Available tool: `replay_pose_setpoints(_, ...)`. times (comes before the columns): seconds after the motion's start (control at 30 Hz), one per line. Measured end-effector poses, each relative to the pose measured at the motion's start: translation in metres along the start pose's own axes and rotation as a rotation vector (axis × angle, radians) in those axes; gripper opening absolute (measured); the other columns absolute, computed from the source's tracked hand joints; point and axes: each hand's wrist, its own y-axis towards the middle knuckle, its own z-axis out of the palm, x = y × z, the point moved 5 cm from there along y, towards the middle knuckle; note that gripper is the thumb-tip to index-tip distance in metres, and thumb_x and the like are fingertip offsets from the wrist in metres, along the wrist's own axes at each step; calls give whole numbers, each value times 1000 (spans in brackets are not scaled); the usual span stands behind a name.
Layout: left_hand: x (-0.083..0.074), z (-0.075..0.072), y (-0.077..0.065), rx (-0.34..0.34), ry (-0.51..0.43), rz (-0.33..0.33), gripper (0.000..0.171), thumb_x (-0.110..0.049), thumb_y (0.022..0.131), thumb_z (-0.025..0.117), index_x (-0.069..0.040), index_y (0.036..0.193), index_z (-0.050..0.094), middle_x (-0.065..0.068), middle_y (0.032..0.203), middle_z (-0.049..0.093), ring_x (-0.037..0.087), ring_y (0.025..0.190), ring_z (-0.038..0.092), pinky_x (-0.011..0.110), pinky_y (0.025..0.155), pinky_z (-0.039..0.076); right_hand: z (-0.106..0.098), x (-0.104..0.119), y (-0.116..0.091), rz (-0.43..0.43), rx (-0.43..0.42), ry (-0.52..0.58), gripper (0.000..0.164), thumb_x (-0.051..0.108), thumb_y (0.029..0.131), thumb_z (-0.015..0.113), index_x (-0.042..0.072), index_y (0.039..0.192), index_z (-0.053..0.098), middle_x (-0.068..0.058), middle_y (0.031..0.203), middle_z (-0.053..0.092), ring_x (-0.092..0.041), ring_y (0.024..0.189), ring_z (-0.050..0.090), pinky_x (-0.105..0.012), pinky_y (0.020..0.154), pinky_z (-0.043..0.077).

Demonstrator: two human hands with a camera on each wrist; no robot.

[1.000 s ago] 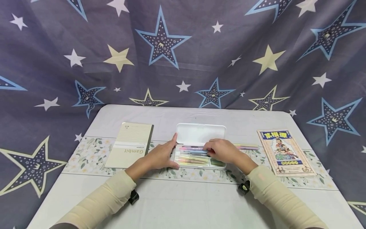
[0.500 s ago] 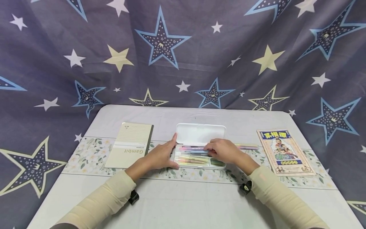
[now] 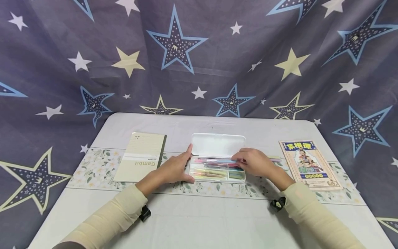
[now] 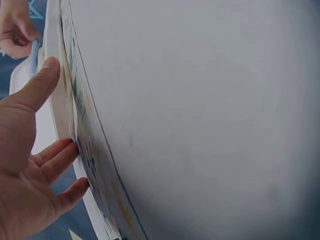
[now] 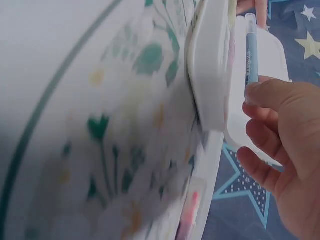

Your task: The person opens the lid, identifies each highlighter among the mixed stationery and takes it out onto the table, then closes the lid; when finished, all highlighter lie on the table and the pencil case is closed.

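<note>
An open white pencil case lies at the table's middle, its lid folded back. My left hand rests against the case's left side, fingers spread and fairly straight, thumb at the near corner. My right hand is over the case's right end. Between its thumb and index finger it pinches a blue pen with a clear cap, held along the case. Several yellowish pens lie in the case's near part. A small greenish piece sits in the compartment at the near right.
A beige notebook lies left of the case, and a colourful booklet lies to the right. Beyond my right hand, pastel pens lie on the table. A star-patterned cloth hangs behind the table.
My right hand has moved right along the case with the blue pen, uncovering more of the right compartment. My left hand has stayed at the case's left side.
</note>
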Motion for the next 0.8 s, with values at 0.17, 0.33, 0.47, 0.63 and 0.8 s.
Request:
replay_pose_setpoints(0.17,-1,-1,0,1,-3,6,140,-54,73,88,-10,164,-9,4,156,50,27,133,58,45,112,45,-12,-10,-12,4,-39,3,21,8,89,77,15,108,78,2,94,74,-9,76,65,-30,69,54)
replay_pose_setpoints(0.33,-1,-2,0,2,0,6,140,-54,73,88,-9,164,-8,4,156,50,27,134,57,45,112,45,-25,-22,-23,4,-95,-14,21,5,88,77,14,107,78,0,92,75,-8,72,63,-28,65,52)
replay_pose_setpoints(0.47,-1,-2,0,-1,1,7,139,-55,73,88,-8,164,-6,4,155,50,27,133,58,45,112,45,-33,-32,-32,18,-138,-27,20,5,86,79,14,104,79,0,90,75,-6,68,61,-26,61,51)
replay_pose_setpoints(0.63,0,-2,0,-4,3,7,139,-55,73,88,-7,164,-5,3,154,51,26,132,58,45,111,46,-38,-42,-44,31,-149,-47,21,6,85,81,14,104,79,1,90,74,-7,70,64,-25,60,51)
replay_pose_setpoints(0.8,-1,-1,-1,0,0,6,140,-55,73,88,-9,164,-7,3,154,51,26,132,59,44,111,46,-43,-49,-54,49,-145,-54,24,1,83,80,12,105,78,0,89,74,-10,71,65,-26,60,52)
